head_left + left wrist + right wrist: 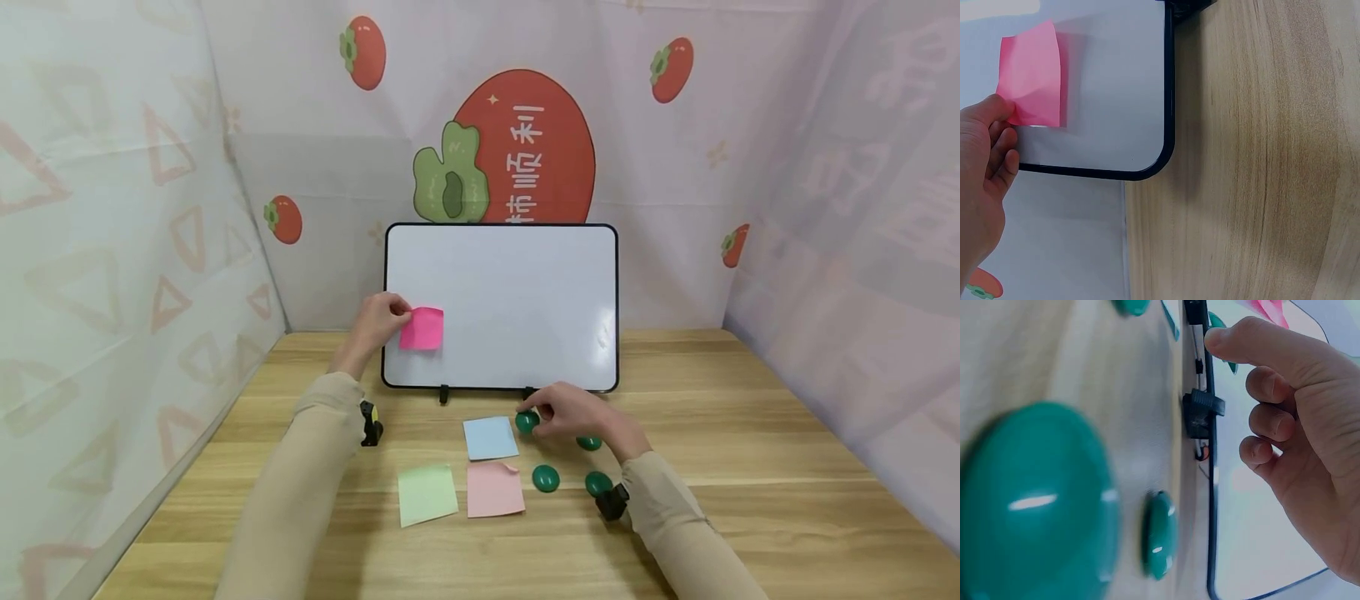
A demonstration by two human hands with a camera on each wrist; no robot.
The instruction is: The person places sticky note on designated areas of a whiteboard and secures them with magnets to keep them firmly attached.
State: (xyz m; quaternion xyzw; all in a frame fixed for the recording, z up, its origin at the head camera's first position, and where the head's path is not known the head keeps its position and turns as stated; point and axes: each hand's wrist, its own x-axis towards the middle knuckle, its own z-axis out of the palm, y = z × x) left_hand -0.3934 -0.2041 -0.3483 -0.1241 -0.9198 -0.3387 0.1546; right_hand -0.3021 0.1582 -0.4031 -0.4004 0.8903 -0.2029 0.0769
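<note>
My left hand [377, 322] pinches a bright pink sticky note [423, 330] by its left edge, at the lower left part of a white board [517, 308] with a black rim. From the left wrist view, the note [1030, 75] stands slightly off the board's surface, casting a shadow there. Below the board's lower edge, my right hand [576, 412] holds a round green magnet [527, 422] between thumb and index finger. Most of that magnet [1233, 366] is hidden behind the fingertip in the right wrist view, and the other fingers are curled in.
Blue [491, 438], green [427, 495] and pale pink [496, 490] sticky notes lie on the wooden table [750, 433]. Three more green magnets lie right of them, one being the near magnet [546, 478]. Black feet [444, 394] support the board; a patterned cloth [315, 150] hangs behind.
</note>
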